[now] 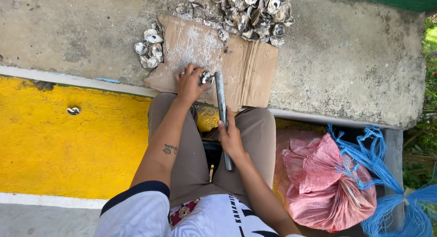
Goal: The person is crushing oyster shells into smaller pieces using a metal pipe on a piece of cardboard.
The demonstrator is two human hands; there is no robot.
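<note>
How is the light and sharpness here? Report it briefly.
Head view: bright, even daylight, soft shadows; left hand on a shell and right hand gripping the metal rod are sharp; wide-lens bending at the edges; greenery overexposed.

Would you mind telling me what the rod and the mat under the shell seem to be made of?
The rod looks like bare metal: grey with a dull sheen. The mat appears to be brown corrugated cardboard, creased and dusted white.
</note>
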